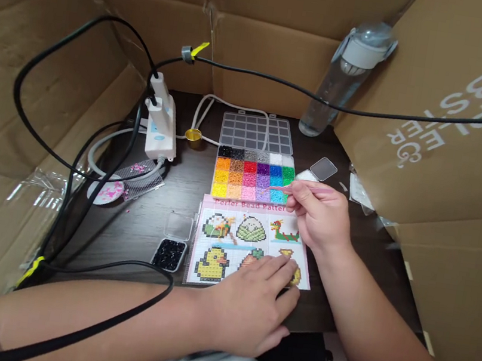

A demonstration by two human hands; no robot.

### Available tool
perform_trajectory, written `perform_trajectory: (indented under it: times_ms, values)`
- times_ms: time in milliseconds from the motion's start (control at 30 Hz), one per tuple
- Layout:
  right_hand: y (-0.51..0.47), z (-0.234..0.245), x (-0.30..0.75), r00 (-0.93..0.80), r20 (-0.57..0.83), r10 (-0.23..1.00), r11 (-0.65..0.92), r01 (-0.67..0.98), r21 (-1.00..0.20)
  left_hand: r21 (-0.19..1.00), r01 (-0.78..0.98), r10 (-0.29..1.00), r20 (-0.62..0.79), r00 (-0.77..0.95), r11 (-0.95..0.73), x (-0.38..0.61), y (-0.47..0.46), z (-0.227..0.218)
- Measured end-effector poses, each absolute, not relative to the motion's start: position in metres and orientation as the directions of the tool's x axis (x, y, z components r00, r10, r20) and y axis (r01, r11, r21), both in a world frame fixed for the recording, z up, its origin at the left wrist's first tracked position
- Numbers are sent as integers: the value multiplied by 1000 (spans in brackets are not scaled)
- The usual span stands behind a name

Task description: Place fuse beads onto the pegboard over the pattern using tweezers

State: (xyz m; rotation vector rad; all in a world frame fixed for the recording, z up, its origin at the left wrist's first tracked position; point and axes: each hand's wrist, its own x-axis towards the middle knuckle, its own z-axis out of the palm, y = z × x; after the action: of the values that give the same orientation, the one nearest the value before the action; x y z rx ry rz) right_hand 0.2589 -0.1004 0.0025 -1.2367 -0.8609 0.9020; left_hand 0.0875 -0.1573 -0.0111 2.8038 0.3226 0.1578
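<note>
Right hand: yours, thumb and fingers pinched around a pair of pink tweezers, the other fingers curled in beneath; it hangs above the right edge of the pattern sheet.
Tweezers: pointing left over the bead box, tips at the lavender compartment; you cannot tell from here whether they grip a bead.
Left hand: yours, palm down and fingers loosely extended on the sheet, with nothing seen in its grasp; what lies under the palm is hidden.
Bead box: compartmented case just beyond the sheet, beads sorted by colour in rows, black to white at the far side; its clear lid lies folded back, away from you.
Pattern sheet: printed page in front of you, duck at lower left, dragon boat at upper right; your left hand partly covers the lower pictures.
Small cases: one of black beads, left of the sheet, lid raised; one with white contents, right of the box.
White dish: pink beads in it, at your left, beside a clear gridded board.
Surroundings: power strip and gold cup at far left; water bottle at far right, against cardboard walls.
</note>
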Motion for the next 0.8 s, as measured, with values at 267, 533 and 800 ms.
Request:
perform_trajectory:
  times_ms: [267, 533, 800]
  values:
    - [-97, -7, 261, 308, -79, 948, 2, -254, -967, 337, 195, 223, 44, 974, -921, 88, -155, -12]
    - [-94, -10, 262, 291, -101, 951, -17, -278, -960, 339, 202, 231, 48, 972, -919, 90, -156, -14]
    - [-95, -13, 257, 276, -133, 952, -41, -314, -948, 337, 197, 229, 59, 972, -921, 91, -156, -12]
